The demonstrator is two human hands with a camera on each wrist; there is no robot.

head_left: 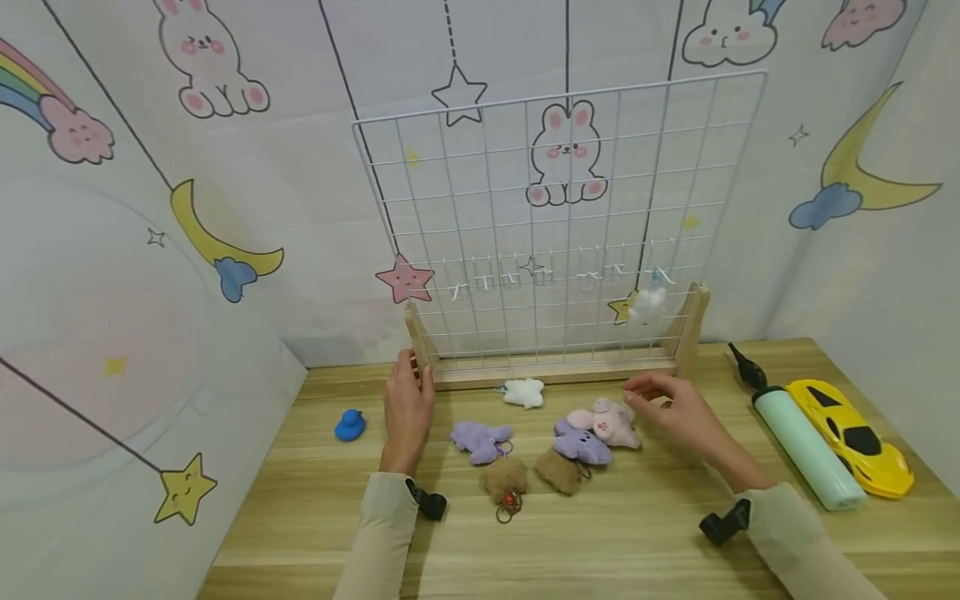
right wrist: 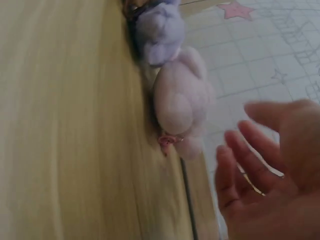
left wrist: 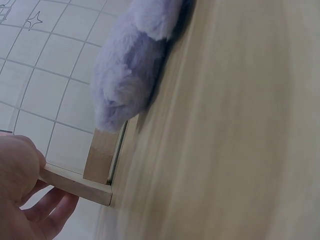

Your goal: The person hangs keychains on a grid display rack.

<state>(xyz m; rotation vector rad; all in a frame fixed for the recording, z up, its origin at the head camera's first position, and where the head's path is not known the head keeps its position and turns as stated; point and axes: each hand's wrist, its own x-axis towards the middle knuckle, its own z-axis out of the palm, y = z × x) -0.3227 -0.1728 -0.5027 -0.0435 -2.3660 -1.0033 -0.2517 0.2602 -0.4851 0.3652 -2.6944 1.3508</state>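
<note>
In the head view my left hand is at the left wooden upright of a white wire grid rack. The left wrist view shows thumb and fingers on opposite sides of that wooden piece, gripping it. My right hand hovers with loosely bent fingers, holding nothing, just right of a pink plush keychain. A purple plush and a brown one lie against the pink one. Further left are another purple plush and a brown plush with a ring.
A white plush lies before the rack's base; another white one hangs on the grid at right, beside a row of small hooks. A blue duck sits left. At right lie a mint-green pump and yellow toy car.
</note>
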